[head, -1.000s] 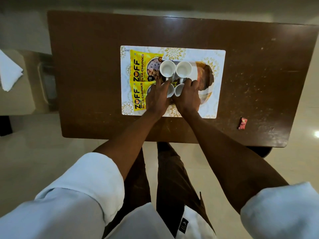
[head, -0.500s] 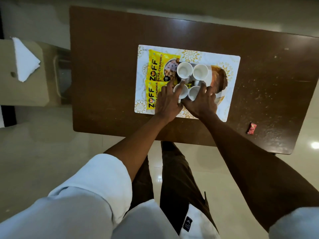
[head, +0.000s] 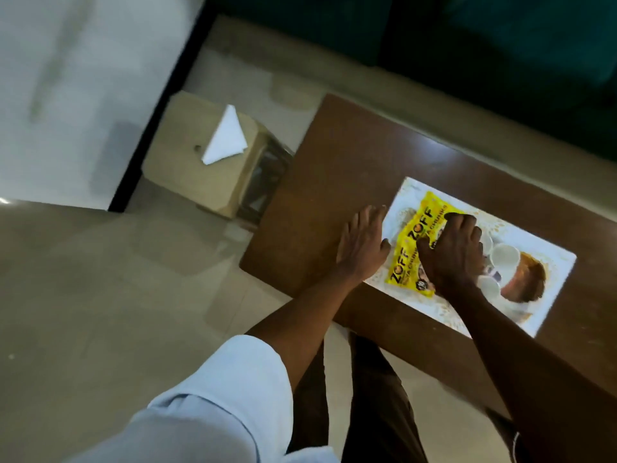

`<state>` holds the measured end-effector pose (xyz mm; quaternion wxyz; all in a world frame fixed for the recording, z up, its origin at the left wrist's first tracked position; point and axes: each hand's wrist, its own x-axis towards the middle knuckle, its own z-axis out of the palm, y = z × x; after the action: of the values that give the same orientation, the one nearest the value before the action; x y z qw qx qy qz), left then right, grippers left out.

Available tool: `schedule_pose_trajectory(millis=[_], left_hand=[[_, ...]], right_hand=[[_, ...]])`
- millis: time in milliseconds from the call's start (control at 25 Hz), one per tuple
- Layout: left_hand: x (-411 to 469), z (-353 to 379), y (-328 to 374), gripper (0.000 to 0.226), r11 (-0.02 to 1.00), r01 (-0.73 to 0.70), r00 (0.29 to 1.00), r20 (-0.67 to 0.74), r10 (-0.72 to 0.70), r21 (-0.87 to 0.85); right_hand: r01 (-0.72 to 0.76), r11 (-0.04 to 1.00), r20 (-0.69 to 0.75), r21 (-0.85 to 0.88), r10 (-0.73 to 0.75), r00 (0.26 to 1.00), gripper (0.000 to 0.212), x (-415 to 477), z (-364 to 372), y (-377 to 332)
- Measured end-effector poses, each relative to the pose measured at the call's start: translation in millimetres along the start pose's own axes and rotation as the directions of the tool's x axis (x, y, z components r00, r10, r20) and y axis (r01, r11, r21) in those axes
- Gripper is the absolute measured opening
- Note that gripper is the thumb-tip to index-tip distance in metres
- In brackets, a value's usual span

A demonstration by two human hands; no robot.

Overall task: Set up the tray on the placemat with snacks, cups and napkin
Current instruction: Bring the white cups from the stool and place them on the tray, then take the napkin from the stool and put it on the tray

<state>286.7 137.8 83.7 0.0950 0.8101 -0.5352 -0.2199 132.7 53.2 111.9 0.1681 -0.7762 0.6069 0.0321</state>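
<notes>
Napkin [head: 224, 138] pending on side stand [head: 200, 168]. Lift open, empty left hand [head: 362, 248] off table's left edge; keep right hand [head: 454, 253] pressing packets [head: 409, 248], grip indiscernible.

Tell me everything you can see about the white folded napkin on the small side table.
The white folded napkin looks like thin paper or cloth, folded into a flat triangle with one long point aimed away from the person. It lies flat on top of the small beige wooden side table, left of the brown wooden table and apart from it. Nothing else touches it; both hands are far from it, over at the placemat. The picture is somewhat blurred, so finer texture cannot be told.
</notes>
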Motion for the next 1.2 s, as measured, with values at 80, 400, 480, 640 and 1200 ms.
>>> schedule_pose_trajectory(millis=[80,400,480,640,1200], left_hand=[[12.4,-41.1,-39.2,0.070,0.999,0.051,0.998,-0.048,-0.051,-0.013],[41.2,-307.4,-114.5,0.056,0.984,0.177,0.943,-0.284,-0.174,-0.013],[40.6,-377.9,-107.3,0.060,0.979,0.202,0.941,-0.269,-0.204,-0.037],[28.3,-493.9,-85.8,0.085,0.971,0.205,0.918,-0.321,-0.233,-0.119],[-40.7,-569.2,-194.0,0.071,0.946,0.303,0.852,-0.411,-0.324,-0.118]], right_hand=[[0.103,0.995,-0.031,0.010,-0.103,0.994,0.050,21.7,-13.8,-50.5],[0.326,0.945,-0.133,0.016,-0.321,0.938,0.051,69.7,-191.9,-243.9],[0.360,0.933,-0.140,-0.011,-0.358,0.923,0.062,73.1,-252.3,-284.8],[0.481,0.877,-0.160,-0.003,-0.475,0.865,0.083,70.0,-351.4,-345.7],[0.745,0.664,-0.069,-0.057,-0.747,0.661,0.084,34.8,-332.3,-522.7]])
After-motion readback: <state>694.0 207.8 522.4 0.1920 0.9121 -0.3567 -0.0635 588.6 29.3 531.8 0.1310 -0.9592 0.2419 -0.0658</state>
